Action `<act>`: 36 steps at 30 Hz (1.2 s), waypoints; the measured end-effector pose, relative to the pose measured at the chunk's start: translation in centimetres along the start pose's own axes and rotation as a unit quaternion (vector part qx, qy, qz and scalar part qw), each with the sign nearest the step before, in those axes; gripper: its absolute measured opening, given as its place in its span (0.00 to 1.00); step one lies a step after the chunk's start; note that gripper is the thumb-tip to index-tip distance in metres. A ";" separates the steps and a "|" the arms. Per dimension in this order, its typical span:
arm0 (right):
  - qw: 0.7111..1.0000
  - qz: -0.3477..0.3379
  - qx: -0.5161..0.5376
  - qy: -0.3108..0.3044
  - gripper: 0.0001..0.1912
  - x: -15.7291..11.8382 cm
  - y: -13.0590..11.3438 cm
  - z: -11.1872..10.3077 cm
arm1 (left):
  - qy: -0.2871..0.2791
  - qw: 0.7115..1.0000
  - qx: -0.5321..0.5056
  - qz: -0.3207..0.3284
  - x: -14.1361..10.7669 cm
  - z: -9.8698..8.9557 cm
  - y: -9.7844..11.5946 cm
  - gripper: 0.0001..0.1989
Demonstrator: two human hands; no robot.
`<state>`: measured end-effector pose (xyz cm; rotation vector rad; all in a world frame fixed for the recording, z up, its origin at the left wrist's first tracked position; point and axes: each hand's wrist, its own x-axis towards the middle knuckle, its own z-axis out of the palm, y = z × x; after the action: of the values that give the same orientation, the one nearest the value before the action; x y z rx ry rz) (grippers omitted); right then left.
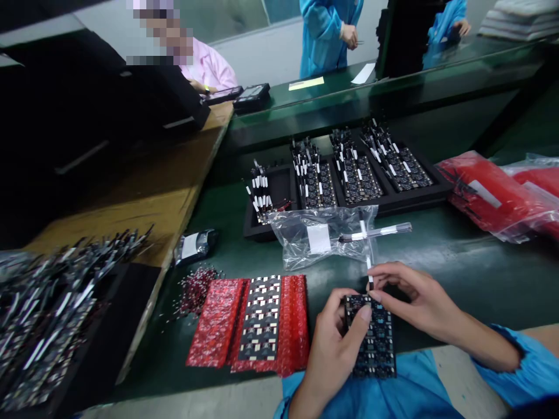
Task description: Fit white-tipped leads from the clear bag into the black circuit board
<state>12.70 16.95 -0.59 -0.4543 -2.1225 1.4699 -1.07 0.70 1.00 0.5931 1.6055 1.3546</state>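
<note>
Blue sleeves are seen at the bottom, close to the camera. A small dark board (371,340) is held in the left hand (329,343), with the fingers curled around its left edge and one fingertip laid on its top. The right hand (413,299) is closed in a pinch on a thin white-tipped wire (369,273), and the wire's end is pressed to the top edge of the board. The board is held just over the near edge of the green table (458,262).

Just left of the hands, a red sheet (218,323) is spread flat on the table, and another dark board with white squares (262,317) is laid on it. A heap of tiny red bits (196,288) is piled beside the sheet. A clear plastic bag (321,235) with a white label is laid behind the hands, and a long thin wire (375,231) is stuck out of it.

Farther back, a black tray (279,192) filled with boards and white-tipped wires is set on the table. Red bags (489,195) are piled at the right. At the left, a brown wooden bench (131,203) is seen, with a pile of dark wires (52,291) on it.

At the far end, a person in pink (209,64) is seated, and people in blue coats (327,32) are stood behind a dark green shelf (393,81).
</note>
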 end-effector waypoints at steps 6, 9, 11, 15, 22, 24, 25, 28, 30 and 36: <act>1.000 -0.012 0.005 -0.016 0.18 -0.3 0.2 0.4 | 0.043 0.997 0.060 0.036 -0.1 0.3 -0.2 0.12; 1.000 -0.010 0.009 -0.023 0.18 -0.4 0.1 0.4 | 0.053 0.995 0.075 0.045 -0.1 0.4 -0.3 0.12; 1.000 -0.009 0.010 -0.026 0.18 -0.4 0.0 0.4 | 0.057 0.994 0.079 0.048 -0.1 0.5 -0.3 0.12; 1.000 -0.016 0.006 -0.026 0.18 -0.5 -0.1 0.4 | 0.063 0.993 0.086 0.049 -0.2 0.6 -0.5 0.11; 0.998 0.014 0.044 -0.044 0.20 -0.7 -0.2 0.6 | 0.078 0.990 0.102 0.064 -0.4 0.8 -0.4 0.10; 0.994 0.048 0.082 -0.062 0.20 -0.6 -0.3 0.6 | 0.081 0.989 0.103 0.067 -0.5 0.8 -0.4 0.10; 0.990 0.067 0.100 -0.071 0.20 -0.6 -0.3 0.6 | 0.083 0.989 0.103 0.069 -0.6 0.8 -0.4 0.10; 0.981 0.113 0.133 -0.089 0.17 -0.4 -0.6 0.4 | 0.094 0.988 0.100 0.072 -0.9 0.7 -0.4 0.10; 0.979 0.118 0.119 -0.115 0.12 -0.2 -0.7 0.1 | 0.101 0.987 0.099 0.078 -1.0 0.4 -0.4 0.09; 0.985 0.071 0.031 -0.151 0.07 0.2 -0.9 -0.3 | 0.085 0.984 0.123 0.097 -0.7 -0.2 -0.3 0.06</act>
<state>12.77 16.96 0.43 -0.3866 -2.3064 1.7777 -0.84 -0.06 0.98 0.8182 1.9110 1.3881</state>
